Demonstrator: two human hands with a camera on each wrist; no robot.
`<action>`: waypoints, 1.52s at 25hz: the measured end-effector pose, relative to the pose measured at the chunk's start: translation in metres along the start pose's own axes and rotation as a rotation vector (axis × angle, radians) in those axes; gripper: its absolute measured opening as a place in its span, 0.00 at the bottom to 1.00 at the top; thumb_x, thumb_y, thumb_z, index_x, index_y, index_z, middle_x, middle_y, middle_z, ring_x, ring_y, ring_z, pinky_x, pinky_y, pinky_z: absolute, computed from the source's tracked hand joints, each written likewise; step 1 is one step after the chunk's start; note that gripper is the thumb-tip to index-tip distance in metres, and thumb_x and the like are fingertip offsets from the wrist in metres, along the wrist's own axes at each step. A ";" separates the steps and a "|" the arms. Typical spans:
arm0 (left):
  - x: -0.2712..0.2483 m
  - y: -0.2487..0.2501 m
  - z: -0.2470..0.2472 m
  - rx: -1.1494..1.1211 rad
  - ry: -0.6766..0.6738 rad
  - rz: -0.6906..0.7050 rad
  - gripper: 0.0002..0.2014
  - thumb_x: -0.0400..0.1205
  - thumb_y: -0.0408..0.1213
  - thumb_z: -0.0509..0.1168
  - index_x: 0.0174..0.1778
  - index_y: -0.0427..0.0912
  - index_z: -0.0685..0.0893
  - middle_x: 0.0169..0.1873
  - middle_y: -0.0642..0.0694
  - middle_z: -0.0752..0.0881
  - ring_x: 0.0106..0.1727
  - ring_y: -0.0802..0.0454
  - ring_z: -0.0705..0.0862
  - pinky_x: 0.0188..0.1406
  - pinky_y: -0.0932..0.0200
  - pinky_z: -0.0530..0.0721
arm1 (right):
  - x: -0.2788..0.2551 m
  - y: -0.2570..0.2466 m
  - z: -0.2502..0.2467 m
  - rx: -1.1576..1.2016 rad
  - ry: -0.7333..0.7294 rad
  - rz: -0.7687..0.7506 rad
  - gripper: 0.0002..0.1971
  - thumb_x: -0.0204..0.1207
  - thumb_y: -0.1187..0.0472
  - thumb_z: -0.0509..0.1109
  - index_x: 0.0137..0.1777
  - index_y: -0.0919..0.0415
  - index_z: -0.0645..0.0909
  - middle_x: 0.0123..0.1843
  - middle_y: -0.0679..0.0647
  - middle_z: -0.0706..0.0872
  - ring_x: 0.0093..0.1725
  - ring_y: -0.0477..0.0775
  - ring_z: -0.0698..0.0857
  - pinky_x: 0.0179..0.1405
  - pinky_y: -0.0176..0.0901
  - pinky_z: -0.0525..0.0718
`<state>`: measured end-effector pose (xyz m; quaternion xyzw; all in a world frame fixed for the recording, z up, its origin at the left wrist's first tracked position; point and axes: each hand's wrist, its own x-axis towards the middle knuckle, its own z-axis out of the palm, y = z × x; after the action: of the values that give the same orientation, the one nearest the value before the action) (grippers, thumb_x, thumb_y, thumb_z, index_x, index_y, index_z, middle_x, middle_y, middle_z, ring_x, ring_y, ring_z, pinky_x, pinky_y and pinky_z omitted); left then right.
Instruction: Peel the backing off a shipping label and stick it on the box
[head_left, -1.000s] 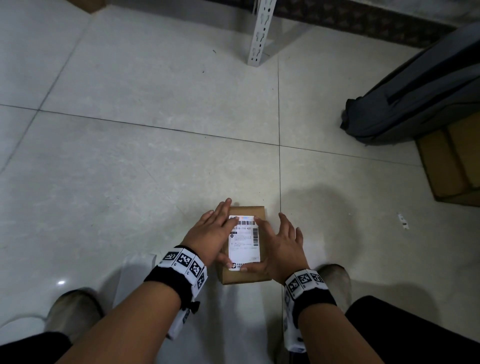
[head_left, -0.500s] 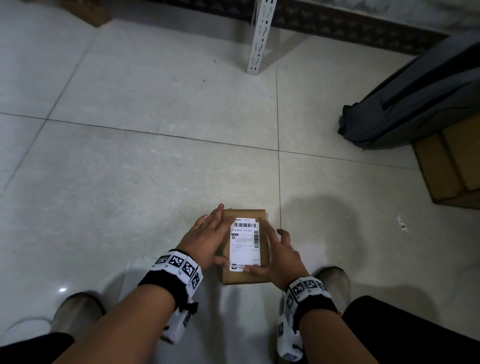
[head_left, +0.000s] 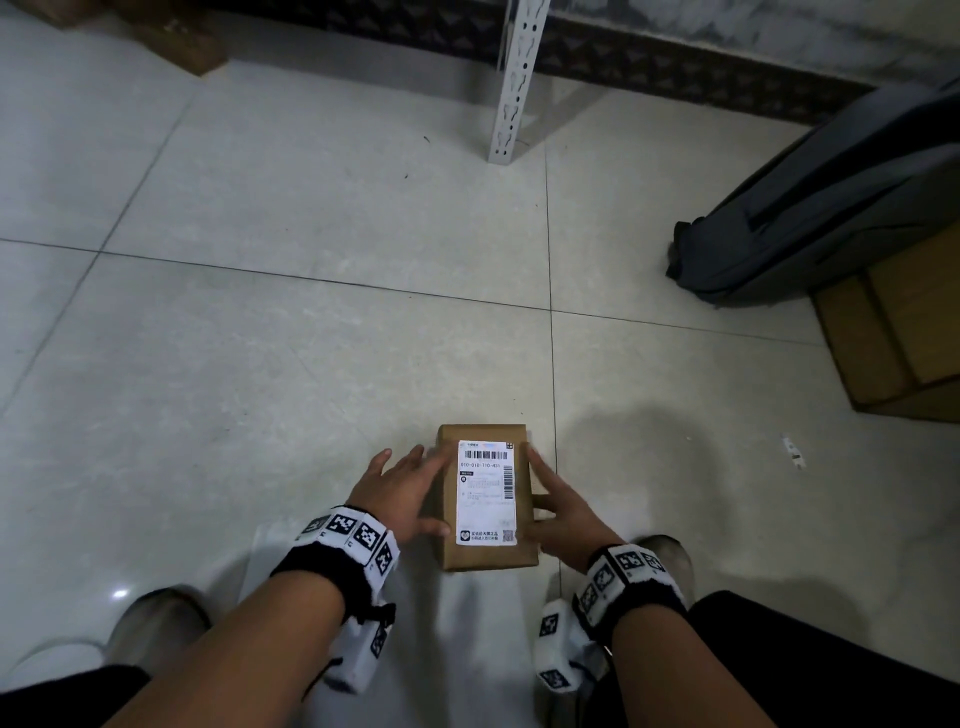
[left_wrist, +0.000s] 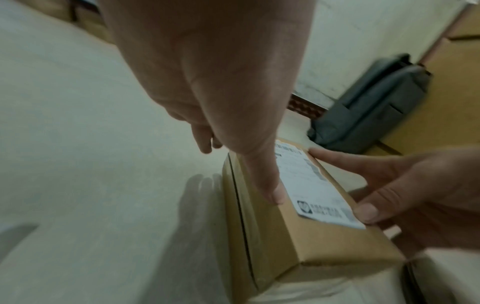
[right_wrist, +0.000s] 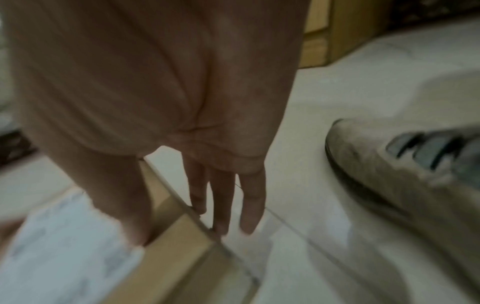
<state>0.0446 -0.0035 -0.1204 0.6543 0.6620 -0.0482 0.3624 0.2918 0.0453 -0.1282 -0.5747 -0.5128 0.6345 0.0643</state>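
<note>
**Label down, hands flanking the box**

The box (head_left: 485, 519) lies on the floor, long axis pointing away from the person. The shipping label (head_left: 486, 492) sits flat on its top. Left hand (head_left: 400, 493) and right hand (head_left: 563, 512) bracket its long sides — fingers straight, thumbs touching the top, grasping nothing. Beyond it stands a white shelf post (head_left: 514, 88).

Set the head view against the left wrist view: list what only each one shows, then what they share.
Only the head view shows the white shelf post, both wristbands, the shoes and the label's barcode number.

Only the left wrist view shows the dark seam down the box's left side and the left thumb lying beside the label's left edge.

Both show the box on the floor, the label stuck flat on top, the left hand, the right hand and the grey bag.
</note>
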 end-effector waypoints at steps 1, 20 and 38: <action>-0.001 -0.004 0.002 -0.113 -0.010 -0.041 0.60 0.72 0.62 0.73 0.88 0.51 0.38 0.87 0.46 0.60 0.88 0.47 0.55 0.87 0.44 0.47 | 0.000 0.000 -0.003 0.088 0.098 0.004 0.52 0.71 0.73 0.78 0.84 0.30 0.61 0.68 0.57 0.86 0.66 0.58 0.87 0.47 0.47 0.89; 0.019 -0.043 -0.019 -1.442 0.156 -0.179 0.21 0.86 0.23 0.60 0.77 0.35 0.77 0.64 0.36 0.87 0.54 0.52 0.90 0.56 0.62 0.88 | 0.041 -0.051 0.057 0.189 0.296 -0.265 0.13 0.85 0.57 0.67 0.61 0.47 0.92 0.52 0.44 0.96 0.54 0.46 0.94 0.52 0.37 0.91; 0.024 -0.068 -0.019 -1.140 0.292 -0.353 0.12 0.83 0.40 0.70 0.35 0.43 0.93 0.24 0.52 0.86 0.29 0.52 0.81 0.39 0.58 0.81 | 0.063 -0.035 0.071 0.173 0.440 -0.011 0.21 0.79 0.46 0.70 0.60 0.61 0.90 0.58 0.53 0.94 0.61 0.58 0.90 0.68 0.55 0.85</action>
<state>-0.0219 0.0170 -0.1471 0.2377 0.7247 0.3443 0.5475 0.1966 0.0625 -0.1577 -0.6887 -0.4332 0.5352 0.2271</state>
